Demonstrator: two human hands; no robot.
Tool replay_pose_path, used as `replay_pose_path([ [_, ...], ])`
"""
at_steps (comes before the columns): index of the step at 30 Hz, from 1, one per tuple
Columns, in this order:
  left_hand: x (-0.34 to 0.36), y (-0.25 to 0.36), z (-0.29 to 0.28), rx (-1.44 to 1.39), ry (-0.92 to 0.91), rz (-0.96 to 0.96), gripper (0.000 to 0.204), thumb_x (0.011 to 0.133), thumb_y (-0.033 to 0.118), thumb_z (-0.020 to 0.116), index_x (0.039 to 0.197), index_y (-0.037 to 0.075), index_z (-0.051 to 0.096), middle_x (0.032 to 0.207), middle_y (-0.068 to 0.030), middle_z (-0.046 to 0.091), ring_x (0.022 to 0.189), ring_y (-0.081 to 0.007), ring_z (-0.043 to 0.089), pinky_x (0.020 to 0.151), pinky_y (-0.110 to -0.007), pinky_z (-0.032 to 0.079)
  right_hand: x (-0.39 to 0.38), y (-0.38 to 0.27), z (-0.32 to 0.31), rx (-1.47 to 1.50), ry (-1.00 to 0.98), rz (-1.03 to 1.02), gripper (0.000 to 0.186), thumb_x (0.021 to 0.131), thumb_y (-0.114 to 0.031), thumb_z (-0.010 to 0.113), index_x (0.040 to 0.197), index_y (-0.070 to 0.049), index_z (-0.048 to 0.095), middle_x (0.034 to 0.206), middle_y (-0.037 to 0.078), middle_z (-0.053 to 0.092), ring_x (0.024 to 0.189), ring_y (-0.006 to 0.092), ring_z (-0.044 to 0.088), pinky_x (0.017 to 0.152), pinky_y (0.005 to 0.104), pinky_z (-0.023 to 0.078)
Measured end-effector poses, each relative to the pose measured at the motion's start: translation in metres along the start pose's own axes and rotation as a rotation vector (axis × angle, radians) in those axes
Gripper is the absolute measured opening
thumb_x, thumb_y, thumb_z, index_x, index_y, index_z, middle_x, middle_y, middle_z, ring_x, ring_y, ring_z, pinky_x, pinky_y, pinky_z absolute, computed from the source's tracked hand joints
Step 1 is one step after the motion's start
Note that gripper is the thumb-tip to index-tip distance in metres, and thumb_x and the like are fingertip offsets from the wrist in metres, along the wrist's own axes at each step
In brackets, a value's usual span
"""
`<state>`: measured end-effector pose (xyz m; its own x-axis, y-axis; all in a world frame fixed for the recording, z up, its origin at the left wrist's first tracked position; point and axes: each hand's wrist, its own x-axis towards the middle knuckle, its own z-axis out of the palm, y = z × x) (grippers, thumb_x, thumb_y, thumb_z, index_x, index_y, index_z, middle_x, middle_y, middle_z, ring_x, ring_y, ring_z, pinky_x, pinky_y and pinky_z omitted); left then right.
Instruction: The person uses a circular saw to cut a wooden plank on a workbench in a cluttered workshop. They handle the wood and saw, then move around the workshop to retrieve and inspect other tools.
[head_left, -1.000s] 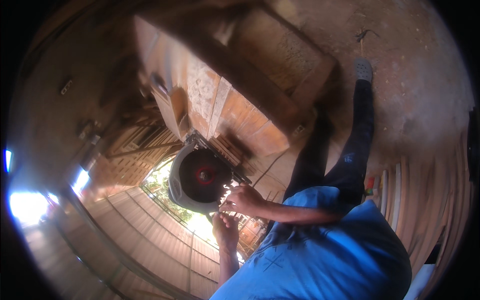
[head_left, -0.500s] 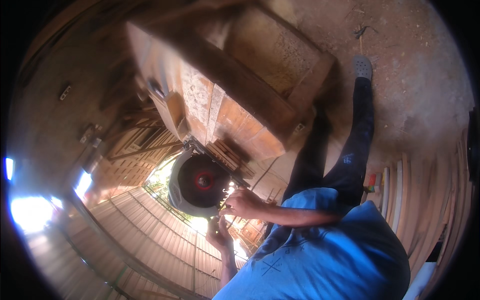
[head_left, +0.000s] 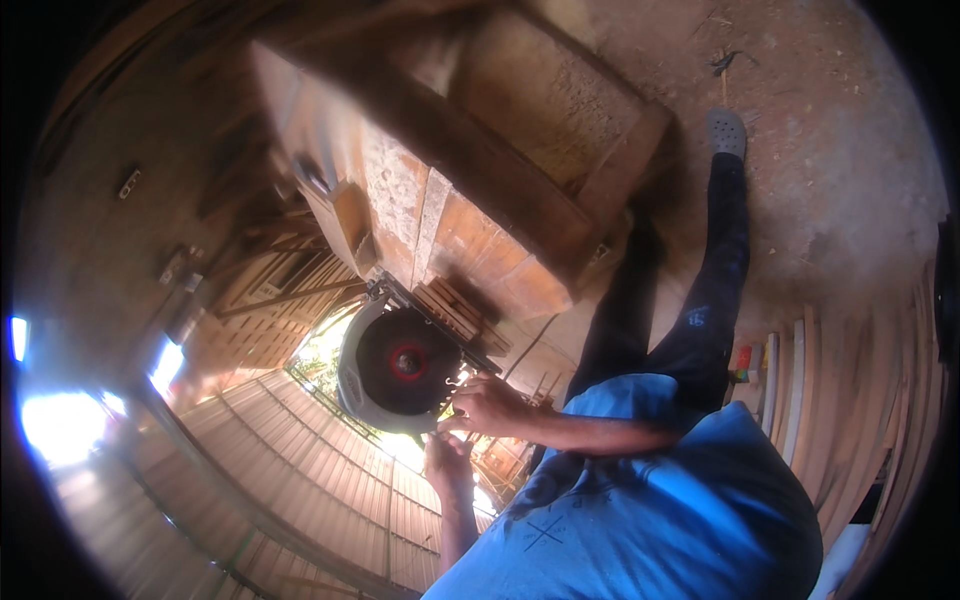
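Note:
A circular saw's dark blade [head_left: 390, 370] with a red centre sits in a grey guard [head_left: 353, 378], mounted on a dark metal frame. My right hand [head_left: 484, 406] is at the lower right edge of the guard, fingers curled round something small that I cannot make out. Just below the guard's bottom edge, my left hand [head_left: 448, 458] is raised with its fingers bent near my right fingertips; what it grips, if anything, is hidden. A short stack of wood pieces [head_left: 447, 312] lies beside the saw frame.
A large wooden box-like bench [head_left: 470, 245] stands above the saw in the picture. Long timber strips [head_left: 840, 400] line the right side. My legs and grey clog [head_left: 726, 133] extend across the dusty floor. A dark cable [head_left: 530, 345] runs near the saw. Corrugated roofing [head_left: 300, 470] fills the lower left.
The saw appears slightly lower in the picture than a second ago. My left hand shifted a little leftward, then back up toward the guard, while my right hand stayed at its edge.

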<state>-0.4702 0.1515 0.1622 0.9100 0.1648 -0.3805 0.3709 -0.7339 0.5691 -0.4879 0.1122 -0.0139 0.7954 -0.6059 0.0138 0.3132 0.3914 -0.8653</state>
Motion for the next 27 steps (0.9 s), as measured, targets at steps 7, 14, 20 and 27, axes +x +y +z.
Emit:
replay_pose_path([
  [7,0.003,0.002,0.000,0.150,0.045,0.008,0.024,0.109,0.028,0.052,0.107,0.005,0.059,0.088,-0.0023,0.055,0.073,-0.0114,0.049,0.067,-0.027,0.044,0.003,-0.004,-0.002,0.005,-0.057,0.091,0.060,0.091,-0.062,0.065,0.067,-0.007,0.066,0.067,0.011,0.066,0.075,0.0300,0.069,0.083,0.0410,0.049],
  [14,-0.011,0.009,0.017,0.159,0.049,0.062,0.031,0.109,0.032,0.050,0.105,0.003,0.060,0.086,-0.0024,0.056,0.075,-0.0131,0.053,0.071,-0.027,0.047,0.002,-0.005,-0.003,-0.028,-0.074,0.078,0.064,0.092,-0.065,0.061,0.068,-0.006,0.067,0.067,0.011,0.066,0.075,0.0297,0.069,0.084,0.0411,0.049],
  [20,-0.006,0.029,0.010,0.558,-0.141,0.183,0.036,0.106,0.032,0.053,0.107,-0.003,0.063,0.091,-0.0074,0.064,0.084,-0.0149,0.060,0.078,-0.030,0.050,0.001,-0.004,-0.002,0.001,-0.042,0.077,0.065,0.092,-0.066,0.059,0.069,-0.006,0.068,0.069,0.011,0.067,0.074,0.0294,0.068,0.083,0.0414,0.048],
  [27,0.016,0.066,-0.011,0.895,-0.285,0.058,0.038,0.101,0.032,0.061,0.109,-0.005,0.070,0.095,-0.0089,0.073,0.089,-0.0173,0.066,0.080,-0.031,0.050,-0.001,-0.002,0.001,0.002,-0.045,0.071,0.066,0.091,-0.067,0.059,0.068,-0.007,0.068,0.066,0.010,0.066,0.070,0.0285,0.067,0.082,0.0403,0.047],
])
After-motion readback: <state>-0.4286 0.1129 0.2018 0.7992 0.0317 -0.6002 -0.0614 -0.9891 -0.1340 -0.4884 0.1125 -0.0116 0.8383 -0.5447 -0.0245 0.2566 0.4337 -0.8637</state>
